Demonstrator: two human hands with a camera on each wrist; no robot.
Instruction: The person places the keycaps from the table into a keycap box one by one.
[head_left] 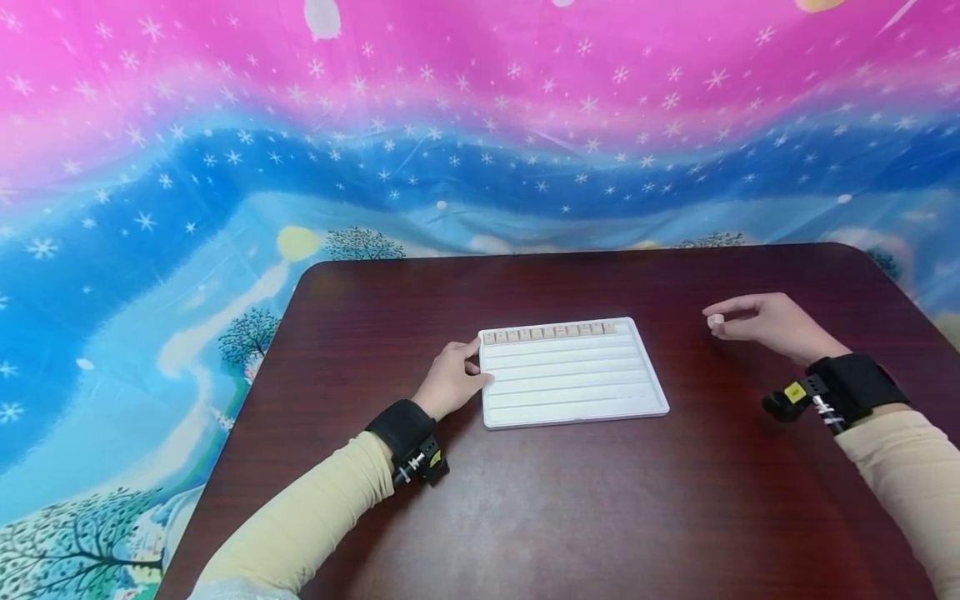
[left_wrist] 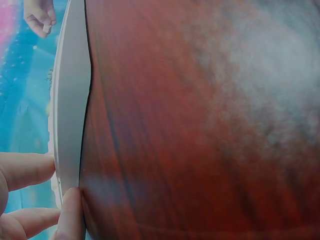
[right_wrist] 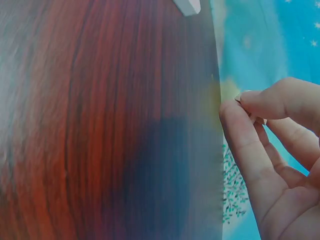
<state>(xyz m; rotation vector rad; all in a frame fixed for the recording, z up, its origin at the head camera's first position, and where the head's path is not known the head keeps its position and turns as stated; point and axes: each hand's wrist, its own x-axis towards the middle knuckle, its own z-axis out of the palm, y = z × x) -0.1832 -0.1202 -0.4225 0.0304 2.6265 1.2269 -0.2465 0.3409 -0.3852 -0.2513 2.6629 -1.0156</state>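
A white ridged tray (head_left: 573, 379) lies on the table with a row of small beige keycaps (head_left: 547, 332) along its far slot. My left hand (head_left: 452, 379) holds the tray at its left edge, the thumb lapping over the rim. In the left wrist view, the fingertips are against the tray's pale side wall (left_wrist: 72, 100). To the right of the tray, my right hand (head_left: 768, 323) is raised above the table, pinching a small pale keycap (head_left: 716, 320) between thumb and fingers. In the right wrist view the fingertips mostly hide that keycap.
The dark reddish-brown table (head_left: 570, 517) has rounded far corners. Behind it hangs a pink and blue cloth (head_left: 480, 150) with snowflakes and trees. Each wrist wears a black strap (head_left: 858, 387) with a small camera mount. The nearer slots of the tray show bare white.
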